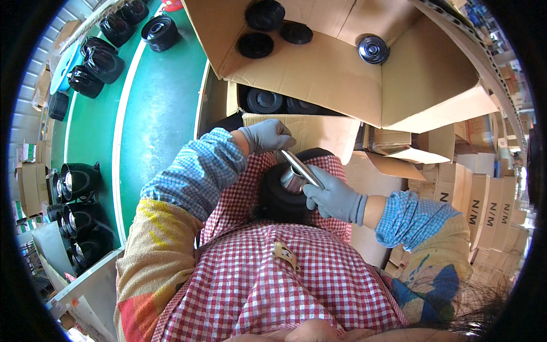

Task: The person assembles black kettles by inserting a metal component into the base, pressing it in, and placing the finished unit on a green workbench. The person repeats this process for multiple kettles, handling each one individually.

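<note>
My left hand (268,135), in a grey glove, is closed at the far end of a shiny metal tube (298,165). My right hand (336,198), gloved too, is wrapped round the tube's near end. Slantwise, the tube passes over a round black part (273,196) in my lap, on the red checked apron (285,268). A silvery cup-like piece (292,181) shows at the middle of the black part, beneath the tube. Whether tube and cup-like piece are joined is hard to make out.
Beyond my hands stands a large open cardboard box (319,68) with several black round lids. Under it, another box holds black discs (264,101). A green work surface (162,108) runs along the left, with black glossy housings (105,62). Stacked cartons (481,194) stand at right.
</note>
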`<state>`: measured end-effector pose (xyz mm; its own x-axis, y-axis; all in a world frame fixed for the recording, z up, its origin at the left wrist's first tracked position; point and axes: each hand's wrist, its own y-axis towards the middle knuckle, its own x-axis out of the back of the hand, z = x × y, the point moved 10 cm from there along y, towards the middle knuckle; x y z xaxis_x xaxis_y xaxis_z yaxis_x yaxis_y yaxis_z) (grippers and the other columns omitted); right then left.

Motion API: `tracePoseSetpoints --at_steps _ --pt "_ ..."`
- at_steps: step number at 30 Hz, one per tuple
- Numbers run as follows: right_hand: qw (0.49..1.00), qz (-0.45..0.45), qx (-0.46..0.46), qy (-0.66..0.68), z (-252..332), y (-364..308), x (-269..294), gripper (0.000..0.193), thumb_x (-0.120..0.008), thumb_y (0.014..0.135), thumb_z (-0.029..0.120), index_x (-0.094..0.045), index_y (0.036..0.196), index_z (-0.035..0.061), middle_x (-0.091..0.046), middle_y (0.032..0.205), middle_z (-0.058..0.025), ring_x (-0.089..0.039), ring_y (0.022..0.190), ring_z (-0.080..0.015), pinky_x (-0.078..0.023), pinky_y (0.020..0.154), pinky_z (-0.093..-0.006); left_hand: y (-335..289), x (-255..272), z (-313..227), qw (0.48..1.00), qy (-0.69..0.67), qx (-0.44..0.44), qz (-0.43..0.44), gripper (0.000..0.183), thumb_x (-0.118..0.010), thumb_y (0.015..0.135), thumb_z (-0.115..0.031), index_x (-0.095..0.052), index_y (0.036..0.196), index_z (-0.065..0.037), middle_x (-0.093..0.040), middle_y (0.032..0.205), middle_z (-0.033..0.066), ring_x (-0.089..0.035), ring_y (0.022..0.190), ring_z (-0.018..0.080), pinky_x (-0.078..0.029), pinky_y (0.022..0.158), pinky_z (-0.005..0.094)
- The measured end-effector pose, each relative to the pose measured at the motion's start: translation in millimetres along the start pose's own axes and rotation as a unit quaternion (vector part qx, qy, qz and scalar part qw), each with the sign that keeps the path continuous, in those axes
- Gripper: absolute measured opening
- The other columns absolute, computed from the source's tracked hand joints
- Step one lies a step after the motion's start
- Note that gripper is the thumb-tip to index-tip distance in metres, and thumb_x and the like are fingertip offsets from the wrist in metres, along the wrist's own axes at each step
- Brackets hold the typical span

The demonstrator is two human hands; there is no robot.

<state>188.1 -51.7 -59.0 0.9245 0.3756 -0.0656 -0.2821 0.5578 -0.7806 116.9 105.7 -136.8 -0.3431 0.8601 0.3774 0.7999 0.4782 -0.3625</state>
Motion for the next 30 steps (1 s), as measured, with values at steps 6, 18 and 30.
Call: tracePoseSetpoints --at_steps 6,18,30 --pt "0.994 -0.066 0.003 0.091 -5.4 2.3 -9.2 0.033 -0.055 0.099 0.018 -0.047 0.131 0.0115 -0.057 0.078 -0.008 -0.053 0.056 -0.0138 -0.045 0.045 -0.0275 20.9 -14.8 -1.9 0.992 -0.113 -0.016 0.057 0.029 -0.065 0.084 -0.023 -0.063 0.063 -0.003 -0.05 0.057 -0.0002 -0.045 0.057 0.0102 -0.038 0.055 0.0322" --pt "0.987 -0.112 -0.02 0.112 8.4 8.7 -11.9 0.034 -0.059 0.097 0.016 -0.046 0.128 0.0101 -0.058 0.079 -0.0118 -0.051 0.054 -0.0158 -0.041 0.042 -0.0293 35.0 -8.2 2.2 0.989 -0.132 0.044 0.047 0.02 -0.069 0.085 -0.019 -0.07 0.078 -0.001 -0.053 0.061 0.0003 -0.049 0.054 0.0117 -0.042 0.054 0.0287" --pt "0.919 -0.33 0.215 -0.003 26.9 157.9 243.2 0.026 -0.065 0.096 0.031 -0.063 0.118 0.0168 -0.052 0.075 0.0013 -0.051 0.061 -0.0081 -0.043 0.047 -0.0257 -209.6 -91.7 -30.3 0.79 0.48 -0.37 -0.096 0.028 -0.065 0.089 -0.029 -0.073 0.115 -0.036 -0.039 0.16 -0.0018 -0.037 0.145 0.0257 -0.036 0.117 0.0495"
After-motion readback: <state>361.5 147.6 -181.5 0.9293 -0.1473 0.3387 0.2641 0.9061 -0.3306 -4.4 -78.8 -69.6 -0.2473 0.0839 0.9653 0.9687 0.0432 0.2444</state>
